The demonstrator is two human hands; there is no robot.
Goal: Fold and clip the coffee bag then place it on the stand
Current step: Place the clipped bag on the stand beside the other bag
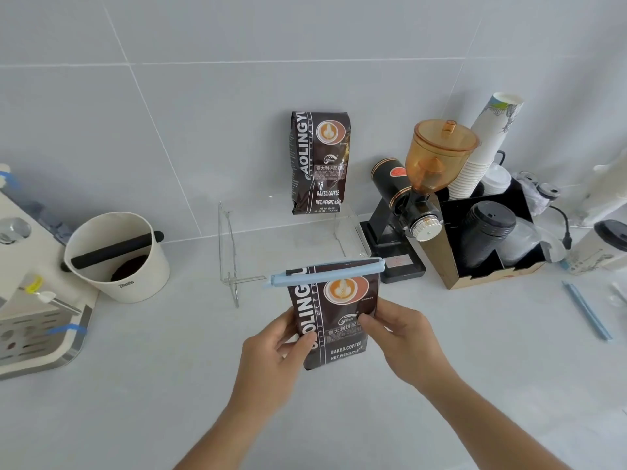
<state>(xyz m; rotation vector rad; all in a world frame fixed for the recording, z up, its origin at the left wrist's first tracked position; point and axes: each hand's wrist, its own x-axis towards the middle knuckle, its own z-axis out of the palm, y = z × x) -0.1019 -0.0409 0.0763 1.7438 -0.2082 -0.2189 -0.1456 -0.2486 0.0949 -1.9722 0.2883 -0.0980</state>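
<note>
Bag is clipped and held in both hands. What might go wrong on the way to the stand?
The clipped coffee bag is pinched only at its sides by the left hand and right hand; it might slip. The long blue clip overhangs and could snag the clear stand or topple the second bag there.

The pale bench (152, 385) is carrying a full line along the tiled wall: a cream espresso machine (30, 300) is sitting at the left edge with a white knock box (118, 262) just beside it. A clear acrylic stand (291, 245) is sitting mid-bench, with a black grinder (407, 212) and a cup organiser (488, 239) to its right. A blue clip stick (587, 310) is lying loose near the right edge.
</note>
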